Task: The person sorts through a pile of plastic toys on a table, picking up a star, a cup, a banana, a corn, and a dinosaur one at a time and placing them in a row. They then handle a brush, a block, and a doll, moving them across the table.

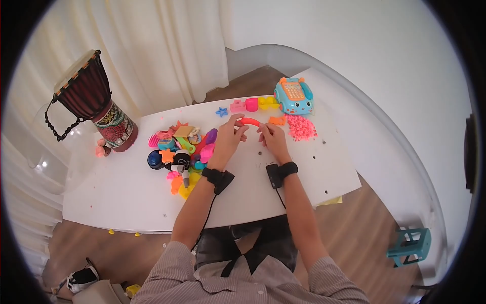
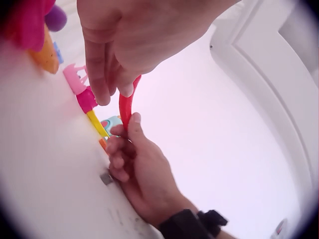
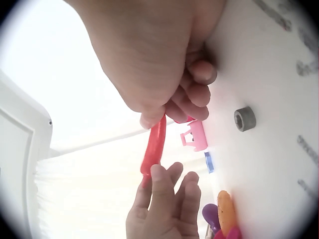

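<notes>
Both hands hold a slim, curved red piece (image 1: 249, 121) (image 3: 155, 144) above the white table (image 1: 238, 192). My left hand (image 1: 230, 142) pinches its left end between thumb and fingers. The other end sits between the thumb and index finger of my right hand (image 1: 274, 142) (image 2: 149, 169), whose remaining fingers curl loosely below. In the right wrist view the piece looks smooth and narrows to a small tip at the left hand (image 3: 167, 209). A grey metal socket-like bit (image 3: 244, 119) lies on the table under the hands.
A pile of colourful toys (image 1: 182, 152) lies left of the hands. Behind them are a blue star (image 1: 221, 112), pink moulds (image 1: 244, 105) and yellow moulds (image 1: 268, 103). A toy telephone (image 1: 293, 96) stands back right, near pink beads (image 1: 302, 127). A drum (image 1: 96, 101) stands far left.
</notes>
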Demonstrator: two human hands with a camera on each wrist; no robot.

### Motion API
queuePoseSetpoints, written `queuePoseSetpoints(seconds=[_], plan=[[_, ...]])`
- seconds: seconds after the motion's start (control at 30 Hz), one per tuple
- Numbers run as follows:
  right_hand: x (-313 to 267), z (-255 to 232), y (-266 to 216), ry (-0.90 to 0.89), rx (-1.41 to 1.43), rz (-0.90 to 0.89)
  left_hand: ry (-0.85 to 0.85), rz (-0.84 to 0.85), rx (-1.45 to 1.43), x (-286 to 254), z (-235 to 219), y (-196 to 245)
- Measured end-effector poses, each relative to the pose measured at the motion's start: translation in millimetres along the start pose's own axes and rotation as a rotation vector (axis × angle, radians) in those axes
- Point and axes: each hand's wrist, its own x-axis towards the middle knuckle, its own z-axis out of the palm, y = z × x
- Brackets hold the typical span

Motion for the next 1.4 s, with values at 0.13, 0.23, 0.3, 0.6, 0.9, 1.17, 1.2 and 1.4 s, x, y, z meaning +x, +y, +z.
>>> queuePoseSetpoints(seconds=[0.13,0.23,0.3,0.6,0.9,1.17,1.2,1.4], plan=[[3,1,5,-0.010,-0.011,-0.004,0.005,-0.034,-0.069,-1,-2,-7],[4,0,5,-0.033,-0.022,-0.004,-0.023,-0.036,-0.014,-6,-6,-8],[5,0,4,-0.034,-0.001,0.002,-0.026,-0.029,0.002,-6,-7,-10],[1,0,4,-0.026,0.074,0.038,-0.045,0.017,0.215,-9,-5,-41],[-2,2,6,0.017,0.041,0.035,-0.022,-0.032,0.259,-12,-13,-34],[-1,0,4,0.013,0.058,0.059,0.104,0.040,0.281,-8,-22,-25],[0,-1,4,0.009,0.067,0.060,0.113,0.025,0.280,-8,-26,-19],[-1,-1,4,0.007,0.077,0.067,0.118,0.012,0.262,-7,-31,-17]])
